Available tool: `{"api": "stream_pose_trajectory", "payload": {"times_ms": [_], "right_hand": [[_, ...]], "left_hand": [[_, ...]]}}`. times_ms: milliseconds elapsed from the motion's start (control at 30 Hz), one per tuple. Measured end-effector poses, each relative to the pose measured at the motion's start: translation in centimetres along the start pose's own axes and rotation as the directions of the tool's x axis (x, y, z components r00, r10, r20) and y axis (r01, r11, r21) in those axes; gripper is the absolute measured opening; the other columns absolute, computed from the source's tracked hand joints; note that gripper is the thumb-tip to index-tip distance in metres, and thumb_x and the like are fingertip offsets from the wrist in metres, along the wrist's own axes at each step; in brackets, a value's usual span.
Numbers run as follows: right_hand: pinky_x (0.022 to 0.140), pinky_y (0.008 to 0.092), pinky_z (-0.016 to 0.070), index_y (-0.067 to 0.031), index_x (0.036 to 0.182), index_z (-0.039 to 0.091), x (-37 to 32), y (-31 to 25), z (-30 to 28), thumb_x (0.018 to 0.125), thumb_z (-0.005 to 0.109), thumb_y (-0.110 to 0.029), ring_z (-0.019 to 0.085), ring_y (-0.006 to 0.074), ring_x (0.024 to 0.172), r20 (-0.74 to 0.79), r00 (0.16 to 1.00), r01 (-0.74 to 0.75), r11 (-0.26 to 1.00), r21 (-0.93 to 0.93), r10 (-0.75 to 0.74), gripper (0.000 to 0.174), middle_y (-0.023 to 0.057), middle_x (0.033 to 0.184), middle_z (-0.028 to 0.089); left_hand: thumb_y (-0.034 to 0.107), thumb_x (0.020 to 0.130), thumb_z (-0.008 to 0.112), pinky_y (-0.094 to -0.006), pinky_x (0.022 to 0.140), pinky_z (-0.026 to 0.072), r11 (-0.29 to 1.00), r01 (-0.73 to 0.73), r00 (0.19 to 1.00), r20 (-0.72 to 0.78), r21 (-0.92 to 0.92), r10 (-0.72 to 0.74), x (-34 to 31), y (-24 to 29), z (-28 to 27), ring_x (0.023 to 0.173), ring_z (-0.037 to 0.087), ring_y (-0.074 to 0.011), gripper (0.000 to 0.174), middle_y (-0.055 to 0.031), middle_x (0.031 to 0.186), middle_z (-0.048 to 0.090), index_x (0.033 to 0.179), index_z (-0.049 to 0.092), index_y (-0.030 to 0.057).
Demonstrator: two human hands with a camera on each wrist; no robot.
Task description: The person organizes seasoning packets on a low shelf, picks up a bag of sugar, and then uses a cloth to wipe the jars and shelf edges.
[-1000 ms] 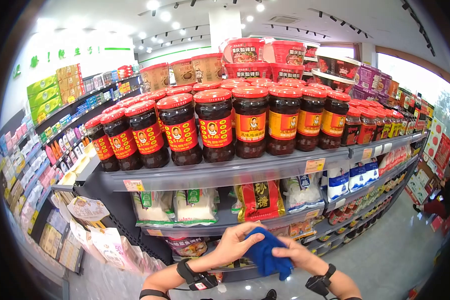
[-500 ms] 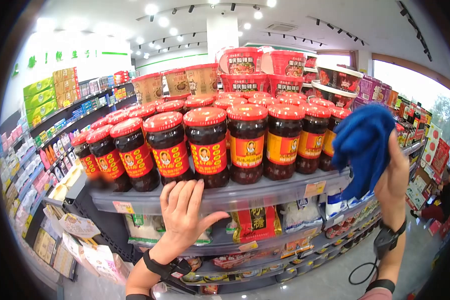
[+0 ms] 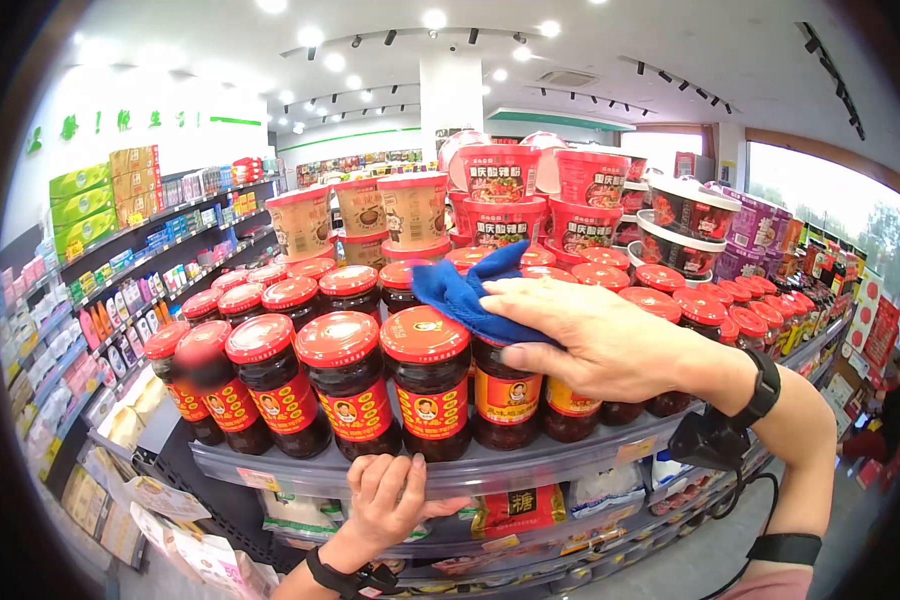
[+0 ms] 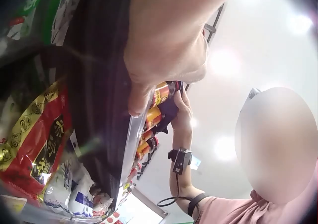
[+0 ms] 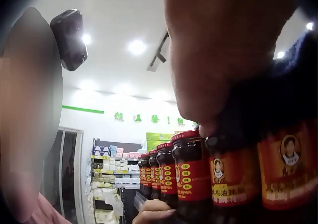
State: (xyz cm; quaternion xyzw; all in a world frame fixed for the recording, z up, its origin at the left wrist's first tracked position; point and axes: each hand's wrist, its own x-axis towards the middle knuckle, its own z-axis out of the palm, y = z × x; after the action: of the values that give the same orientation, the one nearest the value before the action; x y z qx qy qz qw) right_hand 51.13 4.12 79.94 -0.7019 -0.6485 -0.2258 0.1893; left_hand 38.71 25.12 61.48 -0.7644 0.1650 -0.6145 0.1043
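My right hand (image 3: 610, 335) holds a bunched blue cloth (image 3: 470, 297) over the lid of a sauce jar (image 3: 508, 400) with an orange label, in the front row. The cloth covers most of that lid and overlaps the edge of the red-lidded jar (image 3: 428, 385) to its left. In the right wrist view, the dark cloth (image 5: 293, 72) hangs over the jar tops. My left hand (image 3: 382, 505) grips the front edge of the shelf (image 3: 320, 478) below the jars. Its fingers lie over the lip, and the thumb (image 4: 139, 102) shows at the underside in the left wrist view.
Rows of red-lidded jars (image 3: 260, 340) fill the shelf. Behind them stand stacked red noodle tubs (image 3: 500, 175) and tan cups (image 3: 413, 210). Bagged goods (image 3: 518, 512) lie on the shelf below. Another stocked shelf (image 3: 95, 275) runs along the left.
Both hands were together on the cloth low before the shelf. The left hand went to the shelf edge; the right carried the cloth up to the right, then left onto the jar lids.
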Motion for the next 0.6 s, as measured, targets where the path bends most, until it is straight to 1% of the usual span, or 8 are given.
{"api": "stream_pose_trajectory", "payload": {"times_ms": [133, 200, 267, 333, 400, 500, 567, 600], "right_hand": [[0.092, 0.0364, 0.0429, 0.0012, 0.106, 0.059, 0.2, 0.0, -0.9, 0.076, 0.07, -0.016, 0.057, 0.0299, 0.103, -0.059, 0.998, 0.028, 1.0, -0.004, -0.028, 0.036, 0.0148, 0.105, 0.061], [0.085, 0.0324, 0.0446, 0.0011, 0.098, 0.06, 0.6, 0.1, -1.6, 0.075, 0.072, -0.016, 0.058, 0.0199, 0.092, -0.01, 0.994, -0.106, 0.954, 0.279, 0.113, 0.032, 0.008, 0.095, 0.062], [0.077, 0.0262, 0.0461, -0.0031, 0.097, 0.061, 1.4, -0.4, -3.0, 0.082, 0.068, -0.023, 0.057, 0.0094, 0.084, 0.213, 0.883, -0.465, 0.709, 0.53, 0.419, 0.025, 0.0005, 0.088, 0.063], [0.078, 0.0251, 0.0478, -0.0017, 0.102, 0.061, 2.3, 1.0, -3.5, 0.085, 0.064, -0.024, 0.059, 0.0096, 0.084, 0.221, 0.831, -0.485, 0.47, 0.738, 0.511, 0.028, 0.0038, 0.093, 0.064], [0.077, 0.0267, 0.0502, 0.0004, 0.107, 0.058, 4.3, 2.3, -4.3, 0.087, 0.06, -0.019, 0.061, 0.0116, 0.082, 0.11, 0.789, -0.439, 0.428, 0.79, 0.605, 0.028, 0.006, 0.093, 0.065], [0.067, 0.0264, 0.0511, 0.0004, 0.105, 0.057, 7.7, 3.1, -4.7, 0.087, 0.058, -0.017, 0.061, 0.014, 0.073, -0.07, 0.76, -0.369, 0.517, 0.772, 0.646, 0.026, 0.0067, 0.085, 0.063], [0.068, 0.0289, 0.0511, -0.0014, 0.108, 0.053, 9.6, 4.1, -3.9, 0.086, 0.058, -0.022, 0.061, 0.0154, 0.074, -0.16, 0.76, -0.464, 0.698, 0.545, 0.63, 0.031, 0.0069, 0.084, 0.061], [0.089, 0.0306, 0.0453, -0.0054, 0.124, 0.048, 10.3, 4.9, -3.9, 0.089, 0.055, -0.037, 0.056, 0.0182, 0.102, 0.145, 0.797, -0.588, 0.697, 0.41, 0.587, 0.048, 0.0101, 0.111, 0.058]], "left_hand": [[0.049, 0.069, 0.074, -0.0379, 0.074, 0.0389, 1.0, 0.016, 1.0, 0.007, -0.017, -0.015, 0.0, 0.0, 0.0, 0.082, 0.048, -0.023, 0.061, -0.008, 0.09, 0.052, 0.1, 0.054, 0.0001], [0.049, 0.07, 0.073, -0.0377, 0.075, 0.0389, 1.0, 0.019, 1.0, 0.0, -0.011, -0.019, -0.1, 0.1, 0.0, 0.082, 0.048, -0.023, 0.06, -0.0079, 0.09, 0.052, 0.1, 0.055, 0.0003], [0.05, 0.072, 0.071, -0.0371, 0.074, 0.0393, 1.0, 0.015, 1.0, -0.022, 0.007, -0.015, -0.2, 0.1, 0.3, 0.083, 0.048, -0.0227, 0.06, -0.0082, 0.09, 0.052, 0.1, 0.054, 0.0006], [0.052, 0.07, 0.072, -0.038, 0.073, 0.0386, 1.0, 0.018, 1.0, -0.015, 0.01, -0.017, -0.4, 0.1, 0.5, 0.082, 0.047, -0.0231, 0.065, -0.008, 0.091, 0.051, 0.105, 0.052, 0.0011], [0.054, 0.068, 0.072, -0.039, 0.072, 0.0378, 1.0, 0.017, 1.0, -0.008, 0.012, -0.017, -0.5, 0.1, 0.5, 0.082, 0.047, -0.0235, 0.071, -0.0079, 0.092, 0.049, 0.109, 0.049, 0.0016], [0.053, 0.07, 0.071, -0.0385, 0.072, 0.0378, 1.0, -0.002, 1.0, -0.021, 0.01, 0.002, -0.3, 0.0, 0.6, 0.082, 0.047, -0.0229, 0.067, -0.0079, 0.091, 0.049, 0.107, 0.05, 0.0013], [0.052, 0.072, 0.07, -0.0384, 0.073, 0.0381, 1.0, -0.01, 1.0, -0.009, 0.028, 0.01, -0.4, 0.0, 0.5, 0.082, 0.047, -0.0226, 0.065, -0.0081, 0.091, 0.049, 0.106, 0.05, 0.0013], [0.052, 0.072, 0.07, -0.0384, 0.073, 0.0381, 1.0, -0.006, 1.0, -0.008, 0.025, 0.006, -0.5, 0.0, 0.5, 0.082, 0.047, -0.0226, 0.065, -0.0081, 0.091, 0.049, 0.106, 0.05, 0.0013]]}}
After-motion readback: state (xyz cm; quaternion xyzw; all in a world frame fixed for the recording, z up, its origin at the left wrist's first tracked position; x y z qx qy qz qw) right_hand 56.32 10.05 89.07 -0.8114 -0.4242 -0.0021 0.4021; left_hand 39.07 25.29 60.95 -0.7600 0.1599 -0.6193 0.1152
